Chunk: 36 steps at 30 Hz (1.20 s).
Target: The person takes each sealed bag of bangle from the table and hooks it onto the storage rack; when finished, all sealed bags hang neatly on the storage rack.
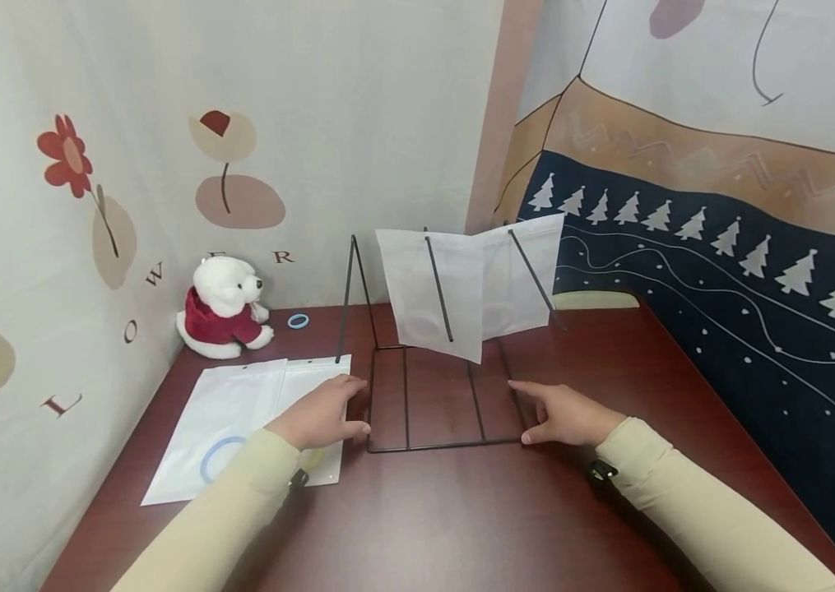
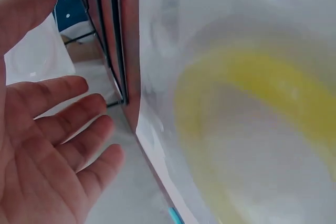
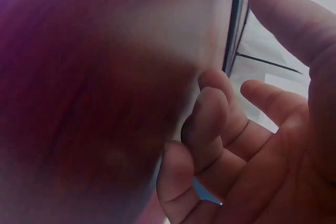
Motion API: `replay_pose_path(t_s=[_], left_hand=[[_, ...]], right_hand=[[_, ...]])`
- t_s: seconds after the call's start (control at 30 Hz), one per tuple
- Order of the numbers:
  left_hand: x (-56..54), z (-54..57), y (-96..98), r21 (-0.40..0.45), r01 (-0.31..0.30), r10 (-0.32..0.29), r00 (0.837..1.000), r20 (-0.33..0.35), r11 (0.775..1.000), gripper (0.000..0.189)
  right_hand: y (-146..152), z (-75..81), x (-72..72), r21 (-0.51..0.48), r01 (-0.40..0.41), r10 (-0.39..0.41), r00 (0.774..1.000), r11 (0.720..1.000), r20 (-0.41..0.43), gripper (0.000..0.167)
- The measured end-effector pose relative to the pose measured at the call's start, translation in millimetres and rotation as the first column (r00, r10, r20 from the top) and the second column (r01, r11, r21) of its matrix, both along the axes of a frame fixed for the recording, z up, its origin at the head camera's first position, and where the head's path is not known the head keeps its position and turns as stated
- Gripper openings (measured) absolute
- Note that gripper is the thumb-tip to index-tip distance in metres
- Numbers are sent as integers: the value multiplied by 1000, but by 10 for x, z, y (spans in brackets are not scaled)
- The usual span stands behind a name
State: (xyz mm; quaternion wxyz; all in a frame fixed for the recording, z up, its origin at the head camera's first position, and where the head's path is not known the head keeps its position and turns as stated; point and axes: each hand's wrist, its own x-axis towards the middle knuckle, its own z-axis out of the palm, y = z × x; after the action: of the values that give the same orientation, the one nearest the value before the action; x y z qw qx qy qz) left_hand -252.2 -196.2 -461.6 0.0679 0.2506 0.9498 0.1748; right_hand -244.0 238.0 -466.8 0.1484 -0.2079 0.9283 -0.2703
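Observation:
A black wire rack [image 1: 447, 446] stands on the table between my hands. Two white translucent pouches are upright in its slots, one pouch [image 1: 398, 279] left of the other pouch [image 1: 509, 284]. My left hand [image 1: 319, 411] is at the rack's left side, fingers spread and holding nothing. It reaches over two flat pouches; the outer pouch [image 1: 239, 399] has a blue ring in it, the inner pouch [image 1: 306, 374] a yellow ring [image 2: 262, 77]. My right hand [image 1: 568, 413] is at the rack's right side, its thumb tip by the front corner and its fingers loosely bent.
A white plush bear [image 1: 220, 284] in a red garment sits at the back left. Beside it lies a small blue ring [image 1: 299, 326]. Printed cloths hang behind and along the right of the brown table [image 1: 432, 518].

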Motion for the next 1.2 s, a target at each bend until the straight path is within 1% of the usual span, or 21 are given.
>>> replay_pose_path(t_s=[0.13,0.27,0.37,0.43,0.6,0.73,0.87,1.07,1.2], left_hand=[[11,20,-119,41,-5,7,998,-62,999,67],[20,45,-248,106,-13,27,990,-137,994,58],[33,83,-348,157,-36,65,981,-182,987,52],[45,114,-419,186,-66,102,976,-191,980,49],[65,165,-620,239,-151,194,966,-169,959,41],[84,159,-784,247,-217,261,952,-162,944,39],[118,137,-937,249,-285,325,936,-138,926,40],[183,84,-1142,304,-346,395,911,-120,888,38],[231,50,-1247,324,-372,428,896,-121,870,38]], right_hand=[[41,-49,-30,-9,2,-2,1000,1000,4,91],[70,-77,-53,-38,-2,2,1000,999,2,91],[74,-85,-63,-43,-5,5,1000,999,10,90],[67,-84,-63,-40,-7,8,1000,999,17,89],[41,-77,-55,-20,-9,10,1000,1000,26,87],[39,-73,-59,-11,-7,7,1000,1000,15,86],[43,-77,-67,-10,-13,13,1000,1000,0,84],[47,-91,-71,-7,-7,7,1000,1000,10,84],[52,-94,-72,-7,0,0,1000,1000,19,84]])
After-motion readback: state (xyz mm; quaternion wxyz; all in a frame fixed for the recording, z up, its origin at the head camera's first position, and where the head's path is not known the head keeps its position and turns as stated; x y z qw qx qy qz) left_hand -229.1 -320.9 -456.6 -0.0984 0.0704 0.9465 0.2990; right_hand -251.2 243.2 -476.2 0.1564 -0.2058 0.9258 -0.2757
